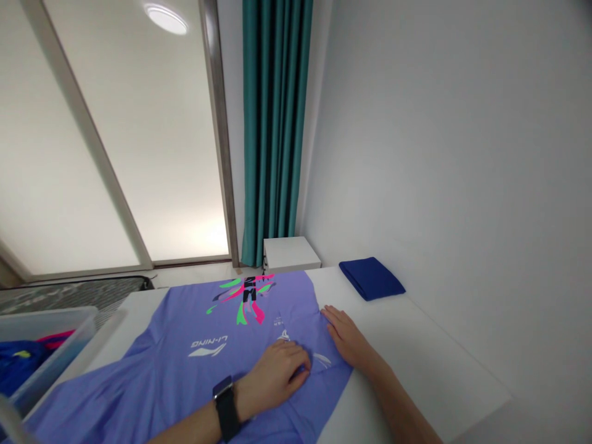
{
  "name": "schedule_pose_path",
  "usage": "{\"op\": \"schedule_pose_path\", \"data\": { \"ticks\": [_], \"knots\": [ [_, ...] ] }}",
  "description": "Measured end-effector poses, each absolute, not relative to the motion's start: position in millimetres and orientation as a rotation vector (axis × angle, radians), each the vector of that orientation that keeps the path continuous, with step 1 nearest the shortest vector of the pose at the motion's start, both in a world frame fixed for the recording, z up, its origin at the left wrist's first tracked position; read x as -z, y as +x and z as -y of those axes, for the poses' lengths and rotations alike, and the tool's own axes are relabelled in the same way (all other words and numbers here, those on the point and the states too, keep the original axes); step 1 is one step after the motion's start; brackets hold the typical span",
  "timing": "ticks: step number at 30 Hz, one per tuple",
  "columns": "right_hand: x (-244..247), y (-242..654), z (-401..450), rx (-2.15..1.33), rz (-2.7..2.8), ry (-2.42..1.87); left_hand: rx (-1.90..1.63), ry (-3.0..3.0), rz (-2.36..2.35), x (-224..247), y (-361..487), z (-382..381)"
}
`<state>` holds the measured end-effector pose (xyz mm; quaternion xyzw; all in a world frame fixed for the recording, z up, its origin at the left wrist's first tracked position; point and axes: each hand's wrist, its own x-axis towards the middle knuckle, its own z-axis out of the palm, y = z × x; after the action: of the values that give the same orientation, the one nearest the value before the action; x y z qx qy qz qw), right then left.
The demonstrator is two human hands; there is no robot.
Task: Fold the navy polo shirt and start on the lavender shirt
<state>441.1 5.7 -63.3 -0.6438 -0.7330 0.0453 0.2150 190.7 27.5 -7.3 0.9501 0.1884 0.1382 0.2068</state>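
A purple shirt (171, 351) with white lettering and a pink, green and black print lies spread on the white table (416, 364). My left hand (280, 370), with a black watch on its wrist, rests on the shirt near a small white logo. Its fingers are curled down on the fabric, their tips partly hidden. To its right, my right hand (348, 339) lies flat with its fingers out on the shirt's right edge. Creases run through the cloth between the two hands.
A folded dark blue cloth (372, 277) lies at the table's back right, near the wall. At the left, a clear plastic bin (86, 320) holds blue and pink clothes. Behind the table are a small white cabinet (291, 251) and a green curtain (275, 123).
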Motion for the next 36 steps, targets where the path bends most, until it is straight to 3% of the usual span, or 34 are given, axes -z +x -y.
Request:
{"op": "schedule_pose_path", "data": {
  "ticks": [23, 29, 36],
  "knots": [
    [67.1, 446.4, -6.3, 0.073, 2.043, -1.741, -0.419, 2.774, -0.477, -7.2, 180.9, -31.5],
    [71.9, 447.2, -7.0, 0.078, 2.013, -1.725, -0.563, 2.638, -0.849, -10.7, 170.3, -85.9],
    [68.3, 447.6, -6.7, 0.046, 2.016, -1.721, -0.45, 2.678, -1.106, -8.6, 175.1, -132.2]
  ]
}}
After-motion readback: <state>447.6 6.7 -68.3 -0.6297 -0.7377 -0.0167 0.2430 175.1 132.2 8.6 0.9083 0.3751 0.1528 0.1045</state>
